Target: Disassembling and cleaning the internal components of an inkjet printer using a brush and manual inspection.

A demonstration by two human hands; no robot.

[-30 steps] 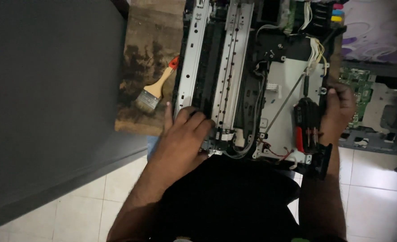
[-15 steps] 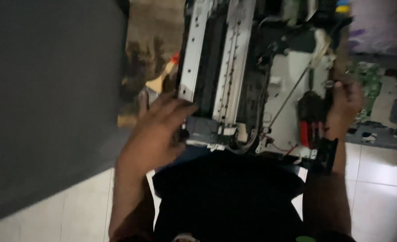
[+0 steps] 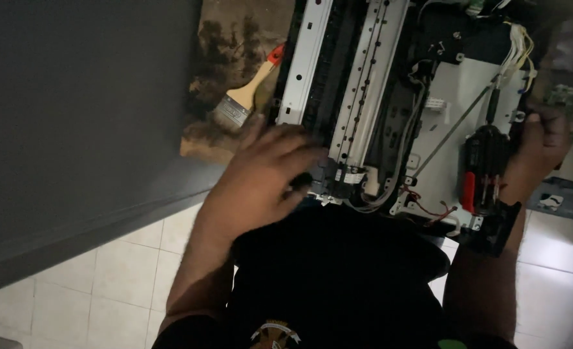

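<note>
1. The left hand lies spread, fingers loose, on the near edge of the opened printer chassis, gripping nothing.
2. The right hand is curled around the handle of a black and red screwdriver, whose long shaft slants up across the white plate.
3. A paintbrush with a wooden handle lies just beyond the left hand's fingertips, on a stained board.
4. Between both hands run metal rails and loose wires.
</note>
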